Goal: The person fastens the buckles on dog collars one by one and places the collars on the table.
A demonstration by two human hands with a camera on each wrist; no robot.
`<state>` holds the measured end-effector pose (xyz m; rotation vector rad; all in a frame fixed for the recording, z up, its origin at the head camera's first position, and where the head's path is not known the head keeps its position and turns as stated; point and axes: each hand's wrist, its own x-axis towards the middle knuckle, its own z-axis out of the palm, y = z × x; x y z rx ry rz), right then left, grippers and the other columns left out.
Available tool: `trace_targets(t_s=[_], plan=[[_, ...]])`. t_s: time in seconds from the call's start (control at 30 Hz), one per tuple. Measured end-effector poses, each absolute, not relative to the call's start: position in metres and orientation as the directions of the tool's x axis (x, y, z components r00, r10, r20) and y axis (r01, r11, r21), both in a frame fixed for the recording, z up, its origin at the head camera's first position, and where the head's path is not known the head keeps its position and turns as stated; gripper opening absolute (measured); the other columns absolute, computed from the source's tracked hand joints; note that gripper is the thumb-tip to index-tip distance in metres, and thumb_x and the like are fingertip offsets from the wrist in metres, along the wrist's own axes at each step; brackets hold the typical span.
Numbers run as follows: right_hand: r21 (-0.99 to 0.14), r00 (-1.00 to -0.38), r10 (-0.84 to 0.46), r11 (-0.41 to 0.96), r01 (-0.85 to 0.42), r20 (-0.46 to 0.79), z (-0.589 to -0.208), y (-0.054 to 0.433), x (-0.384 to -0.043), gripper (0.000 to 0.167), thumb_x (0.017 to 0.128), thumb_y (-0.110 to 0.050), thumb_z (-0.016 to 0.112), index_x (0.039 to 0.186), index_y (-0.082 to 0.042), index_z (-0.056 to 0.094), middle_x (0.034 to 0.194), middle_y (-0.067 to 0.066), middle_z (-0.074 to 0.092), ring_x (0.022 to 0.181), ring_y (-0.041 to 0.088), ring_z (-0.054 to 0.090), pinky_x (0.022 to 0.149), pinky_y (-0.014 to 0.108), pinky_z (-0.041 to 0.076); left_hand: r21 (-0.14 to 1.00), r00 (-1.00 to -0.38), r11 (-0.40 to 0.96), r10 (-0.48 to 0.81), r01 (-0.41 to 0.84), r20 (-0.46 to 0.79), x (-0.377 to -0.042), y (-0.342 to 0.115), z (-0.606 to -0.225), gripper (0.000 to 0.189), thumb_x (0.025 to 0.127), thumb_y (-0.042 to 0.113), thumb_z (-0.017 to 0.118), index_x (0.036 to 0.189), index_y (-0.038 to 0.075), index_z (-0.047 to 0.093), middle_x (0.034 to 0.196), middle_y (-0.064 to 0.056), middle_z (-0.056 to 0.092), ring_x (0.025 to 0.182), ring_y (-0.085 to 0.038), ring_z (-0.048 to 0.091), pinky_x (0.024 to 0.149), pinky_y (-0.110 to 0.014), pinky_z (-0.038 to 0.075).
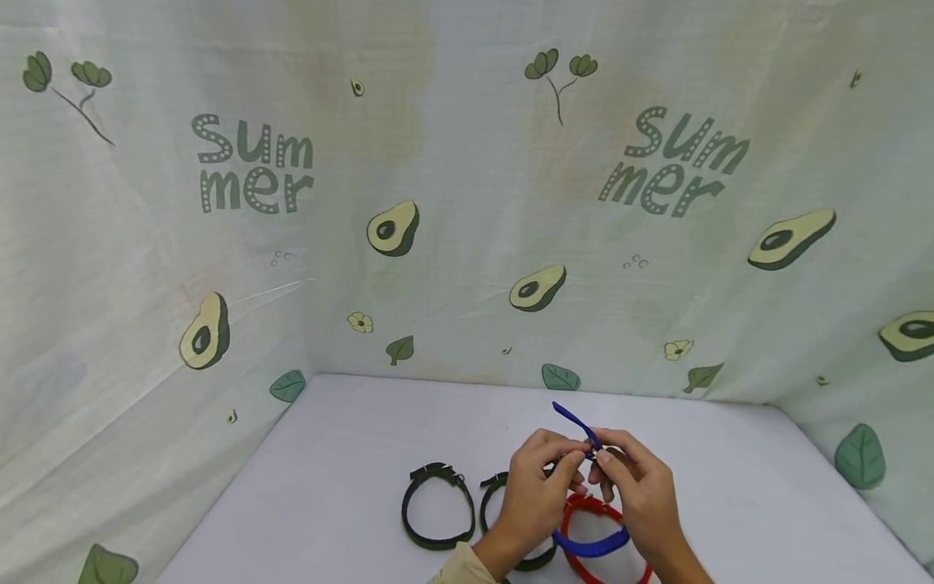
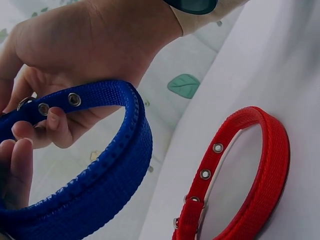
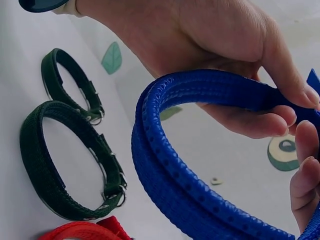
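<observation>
A blue pet collar with metal eyelets is held up over the table in a loop. My left hand pinches it near the buckle. Opposite, my right hand pinches the strap by the same spot, and a free strap end points upward above the fingertips. Fingers partly hide the buckle, so how the strap passes through it cannot be told. In the left wrist view the padded blue band curves below the hands. Just beneath it, a red collar stands on the table, fastened into a loop.
Two dark green collars, one at the left and one nearer my left hand, stand looped on the white table. A cloth printed with avocados and leaves walls the table at the back and sides.
</observation>
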<state>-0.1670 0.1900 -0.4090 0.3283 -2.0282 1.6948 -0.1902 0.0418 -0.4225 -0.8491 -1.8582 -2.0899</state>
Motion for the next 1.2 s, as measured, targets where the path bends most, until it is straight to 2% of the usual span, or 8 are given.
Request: trace_targets(t_s=[0.2, 0.47, 0.57, 0.73, 0.83, 0.93, 1.03, 1.2], plan=[[-0.827, -0.837, 0.078, 0.231, -0.513, 0.541, -0.409, 0.192, -0.169, 0.025, 0.1, 0.004, 0.054, 0.12, -0.001, 0.067, 0.098, 0.011, 0.065, 0.064, 0.022, 0.062, 0.049, 0.031, 0.052, 0.823, -0.796, -0.111, 0.212, 0.557, 0.567, -0.192, 0.04, -0.422, 0.019, 0.101, 0.018, 0.061, 0.11, 0.008, 0.074, 0.097, -0.002, 0.056, 0.072, -0.005, 0.064, 0.059, -0.03, 0.058], [-0.82, -0.86, 0.059, 0.342, -0.459, 0.506, -0.409, 0.198, -0.171, 0.025, 0.1, -0.006, 0.061, 0.124, -0.011, 0.067, 0.1, 0.003, 0.065, 0.068, 0.019, 0.065, 0.053, 0.032, 0.054, 0.829, -0.804, -0.038, 0.22, 0.558, 0.552, -0.196, 0.04, -0.419, 0.019, 0.102, 0.021, 0.061, 0.111, 0.012, 0.075, 0.096, 0.002, 0.056, 0.07, -0.002, 0.063, 0.053, -0.027, 0.056], [-0.812, -0.861, 0.042, 0.359, -0.46, 0.506, -0.409, 0.198, -0.171, 0.024, 0.099, -0.007, 0.063, 0.122, -0.012, 0.067, 0.098, 0.002, 0.066, 0.069, 0.018, 0.066, 0.054, 0.032, 0.054, 0.834, -0.813, -0.008, 0.215, 0.552, 0.541, -0.196, 0.038, -0.419, 0.018, 0.102, 0.02, 0.061, 0.11, 0.013, 0.076, 0.095, 0.003, 0.057, 0.071, -0.002, 0.063, 0.057, -0.026, 0.056], [-0.737, -0.811, -0.002, 0.416, -0.532, 0.585, -0.412, 0.197, -0.172, 0.027, 0.095, 0.001, 0.066, 0.118, -0.012, 0.068, 0.097, 0.0, 0.066, 0.065, 0.014, 0.065, 0.053, 0.029, 0.054, 0.818, -0.805, 0.037, 0.211, 0.573, 0.555, -0.197, 0.036, -0.42, 0.016, 0.102, 0.018, 0.061, 0.104, 0.013, 0.076, 0.095, 0.005, 0.058, 0.071, -0.001, 0.061, 0.062, -0.024, 0.056], [-0.677, -0.77, -0.028, 0.457, -0.577, 0.637, -0.414, 0.198, -0.174, 0.03, 0.092, 0.006, 0.067, 0.116, -0.012, 0.069, 0.099, -0.003, 0.066, 0.065, 0.01, 0.065, 0.055, 0.026, 0.055, 0.806, -0.793, 0.04, 0.213, 0.591, 0.571, -0.199, 0.035, -0.42, 0.016, 0.102, 0.017, 0.06, 0.102, 0.013, 0.075, 0.096, 0.003, 0.059, 0.071, -0.001, 0.061, 0.061, -0.024, 0.055], [-0.649, -0.751, -0.042, 0.473, -0.596, 0.659, -0.415, 0.198, -0.175, 0.031, 0.091, 0.006, 0.068, 0.115, -0.014, 0.069, 0.099, -0.004, 0.066, 0.065, 0.01, 0.065, 0.055, 0.025, 0.055, 0.827, -0.811, 0.017, 0.21, 0.562, 0.547, -0.199, 0.034, -0.419, 0.015, 0.101, 0.018, 0.061, 0.102, 0.012, 0.075, 0.097, 0.001, 0.06, 0.072, -0.003, 0.063, 0.059, -0.023, 0.055], [-0.661, -0.762, -0.039, 0.47, -0.585, 0.646, -0.415, 0.197, -0.175, 0.028, 0.091, 0.005, 0.069, 0.112, -0.015, 0.069, 0.098, -0.004, 0.066, 0.065, 0.01, 0.066, 0.054, 0.026, 0.055, 0.869, -0.846, -0.022, 0.218, 0.494, 0.486, -0.199, 0.032, -0.419, 0.014, 0.1, 0.02, 0.063, 0.103, 0.011, 0.073, 0.097, 0.001, 0.06, 0.073, -0.005, 0.064, 0.058, -0.024, 0.055], [-0.771, -0.829, 0.039, 0.396, -0.499, 0.557, -0.411, 0.197, -0.172, 0.015, 0.093, -0.002, 0.069, 0.104, -0.013, 0.069, 0.088, -0.001, 0.068, 0.063, 0.015, 0.066, 0.054, 0.032, 0.056, 0.92, -0.881, -0.068, 0.268, 0.386, 0.39, -0.202, 0.03, -0.418, 0.017, 0.099, 0.021, 0.065, 0.108, 0.008, 0.071, 0.097, 0.002, 0.064, 0.074, -0.008, 0.066, 0.061, -0.024, 0.055]])
